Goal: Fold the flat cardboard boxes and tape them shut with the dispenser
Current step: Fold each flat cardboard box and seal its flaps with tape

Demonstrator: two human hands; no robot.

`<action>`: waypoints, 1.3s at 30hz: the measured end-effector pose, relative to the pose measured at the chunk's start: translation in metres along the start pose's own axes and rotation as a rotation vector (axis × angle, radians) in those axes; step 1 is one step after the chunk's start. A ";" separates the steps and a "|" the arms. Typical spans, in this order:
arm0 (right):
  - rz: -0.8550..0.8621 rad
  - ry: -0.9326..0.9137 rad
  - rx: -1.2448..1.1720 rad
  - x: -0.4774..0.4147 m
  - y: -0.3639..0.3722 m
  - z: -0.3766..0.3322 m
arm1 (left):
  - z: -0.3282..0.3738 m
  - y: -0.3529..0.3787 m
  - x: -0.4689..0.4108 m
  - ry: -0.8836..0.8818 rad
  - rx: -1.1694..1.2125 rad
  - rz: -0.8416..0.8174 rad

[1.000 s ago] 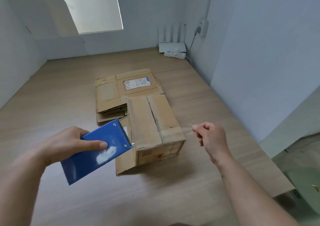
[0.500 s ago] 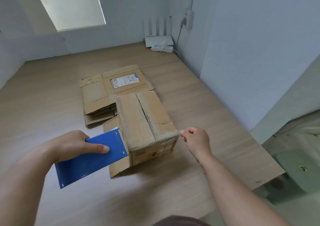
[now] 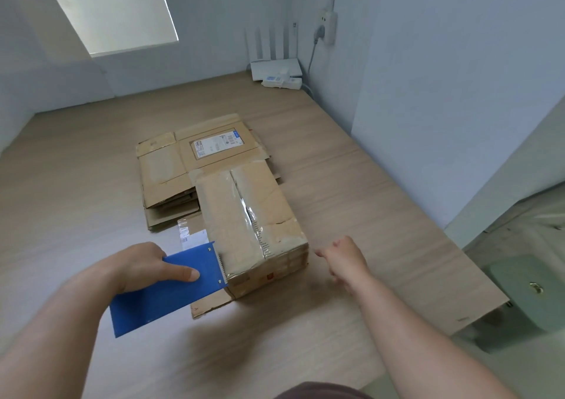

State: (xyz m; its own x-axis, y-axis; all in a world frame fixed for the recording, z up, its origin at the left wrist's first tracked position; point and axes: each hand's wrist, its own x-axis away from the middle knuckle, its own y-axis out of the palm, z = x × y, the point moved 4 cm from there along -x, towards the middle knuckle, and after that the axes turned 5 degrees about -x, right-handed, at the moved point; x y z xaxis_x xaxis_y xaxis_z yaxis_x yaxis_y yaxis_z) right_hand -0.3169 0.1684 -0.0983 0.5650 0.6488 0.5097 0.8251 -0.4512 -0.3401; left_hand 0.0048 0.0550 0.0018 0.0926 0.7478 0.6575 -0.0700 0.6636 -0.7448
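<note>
- Head view: fingers of the left hand [image 3: 143, 268] grasp the blue dispenser [image 3: 165, 294], whose toothed edge touches the box [image 3: 244, 215].
- Right hand [image 3: 347, 259] is blurred, just right of the box; I cannot tell its grip.
- The box sits on the worktop [image 3: 382, 215], with flat boxes [image 3: 165, 172] behind it.

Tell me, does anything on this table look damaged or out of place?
Yes. The folded box looks worn: a ragged tear crosses the right half of its top, and the clear tape along its centre seam is wrinkled. A loose flap sticks out flat beneath its near left corner. The flat boxes behind lie unevenly stacked.
</note>
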 end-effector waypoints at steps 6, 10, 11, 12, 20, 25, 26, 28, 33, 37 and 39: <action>0.210 -0.406 0.315 0.028 -0.001 -0.032 | 0.001 0.000 -0.001 0.003 0.011 -0.001; 0.116 -0.410 0.361 0.033 0.025 -0.035 | 0.003 0.000 0.004 0.006 0.012 -0.001; 0.103 -0.381 0.282 0.030 0.026 -0.033 | 0.003 0.001 0.006 0.010 0.015 -0.004; 0.094 -0.358 0.207 0.027 0.024 -0.031 | 0.003 0.000 0.008 0.017 0.023 -0.011; 0.111 -0.328 0.136 0.021 0.025 -0.034 | -0.028 -0.013 0.028 0.061 0.101 -0.090; 0.144 -0.333 0.207 0.022 0.027 -0.037 | -0.024 0.001 0.011 -0.060 0.041 -0.078; 0.148 -0.344 0.221 0.024 0.028 -0.038 | -0.023 0.002 0.008 -0.070 0.035 -0.087; 0.155 -0.362 0.246 0.027 0.030 -0.040 | -0.020 0.003 0.006 -0.083 0.016 -0.105; 0.160 -0.389 0.278 0.032 0.030 -0.045 | 0.008 -0.005 0.017 -0.059 -0.145 0.024; 0.151 -0.392 0.256 0.034 0.031 -0.047 | 0.026 -0.007 0.032 -0.065 -0.326 0.139; 0.151 -0.400 0.255 0.034 0.031 -0.049 | 0.033 -0.008 0.038 -0.068 -0.352 0.177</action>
State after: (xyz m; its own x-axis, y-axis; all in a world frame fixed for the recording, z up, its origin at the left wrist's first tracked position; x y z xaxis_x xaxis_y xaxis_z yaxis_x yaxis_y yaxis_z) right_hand -0.2723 0.1465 -0.0534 0.5967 0.7944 0.1135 0.6812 -0.4266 -0.5950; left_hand -0.0235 0.0789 0.0371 0.0426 0.8576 0.5126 0.2671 0.4846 -0.8330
